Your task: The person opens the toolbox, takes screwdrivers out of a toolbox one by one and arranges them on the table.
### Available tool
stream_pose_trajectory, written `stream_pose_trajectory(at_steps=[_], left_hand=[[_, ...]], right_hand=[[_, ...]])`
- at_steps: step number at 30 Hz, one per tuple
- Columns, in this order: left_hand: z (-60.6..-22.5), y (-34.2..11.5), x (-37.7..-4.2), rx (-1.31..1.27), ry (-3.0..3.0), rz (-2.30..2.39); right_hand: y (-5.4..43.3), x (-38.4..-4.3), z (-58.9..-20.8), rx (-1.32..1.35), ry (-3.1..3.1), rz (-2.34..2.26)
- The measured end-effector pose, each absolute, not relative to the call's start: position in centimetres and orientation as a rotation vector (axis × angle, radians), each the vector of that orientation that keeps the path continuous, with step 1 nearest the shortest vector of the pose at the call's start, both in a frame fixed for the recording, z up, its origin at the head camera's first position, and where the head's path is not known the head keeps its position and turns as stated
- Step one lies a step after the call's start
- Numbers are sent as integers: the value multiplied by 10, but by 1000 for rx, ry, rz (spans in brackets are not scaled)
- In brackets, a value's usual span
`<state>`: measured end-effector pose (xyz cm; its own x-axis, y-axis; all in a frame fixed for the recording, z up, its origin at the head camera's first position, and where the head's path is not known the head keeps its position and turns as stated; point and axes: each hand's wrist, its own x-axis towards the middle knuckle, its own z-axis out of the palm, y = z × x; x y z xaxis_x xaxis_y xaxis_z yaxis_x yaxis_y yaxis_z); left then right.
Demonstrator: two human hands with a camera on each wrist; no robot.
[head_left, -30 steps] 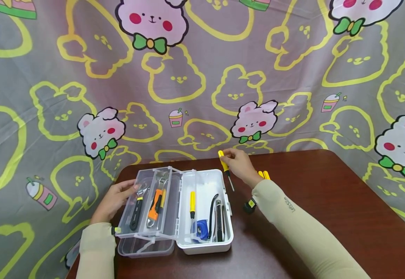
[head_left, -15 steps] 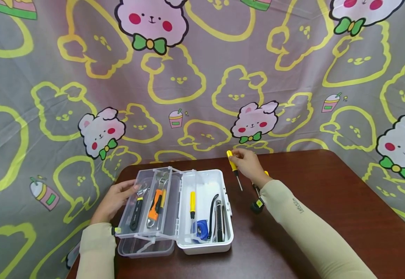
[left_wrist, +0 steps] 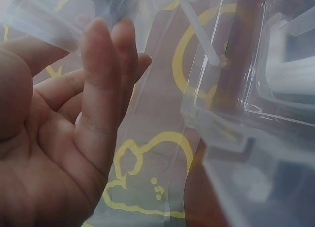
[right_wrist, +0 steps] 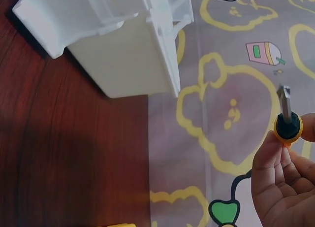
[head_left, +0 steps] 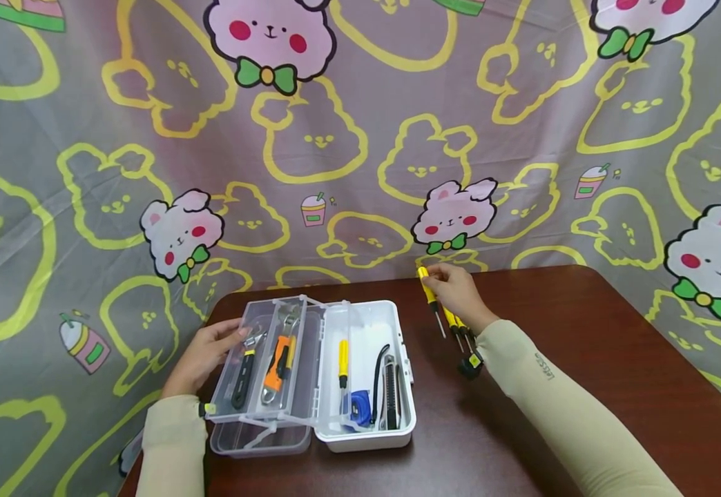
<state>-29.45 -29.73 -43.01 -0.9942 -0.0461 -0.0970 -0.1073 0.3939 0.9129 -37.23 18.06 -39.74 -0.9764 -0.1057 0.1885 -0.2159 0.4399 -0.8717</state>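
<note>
Between the thumb and fingers of my right hand is a yellow-handled screwdriver, held above the table with its shaft slanting down. In the right wrist view the screwdriver points its metal tip toward the camera. At the left, my left hand grips the outer edge of the toolbox's clear tray, thumb on top. The tray carries an adjustable wrench and an orange utility knife. Inside the white toolbox lie another yellow screwdriver, a blue tape measure and a black knife.
More yellow-handled screwdrivers lie on the brown table, partly behind my right wrist. The clear lid hangs open under the tray. A patterned curtain rises behind the table.
My right hand has moved to the right, away from the toolbox, with the screwdriver in it. It is now over the other screwdrivers. My left hand has stayed on the tray.
</note>
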Motion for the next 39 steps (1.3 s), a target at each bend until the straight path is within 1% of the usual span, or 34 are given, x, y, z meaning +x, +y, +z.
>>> stream_pose_trajectory(at_steps=[10, 20, 29, 39], left_hand=[[-432, -298, -294, -124, 2575, 1703], [-432, -298, -294, -129, 2572, 1702], [-432, -298, -294, -142, 2580, 1690], [-428, -296, -293, -94, 2567, 1726]], right_hand=[[195, -372, -401, 254, -2602, 1570], [215, -379, -409, 189, -2591, 1564], [229, -377, -411, 171, -2558, 1602], [243, -381, -420, 160, -2596, 1498]])
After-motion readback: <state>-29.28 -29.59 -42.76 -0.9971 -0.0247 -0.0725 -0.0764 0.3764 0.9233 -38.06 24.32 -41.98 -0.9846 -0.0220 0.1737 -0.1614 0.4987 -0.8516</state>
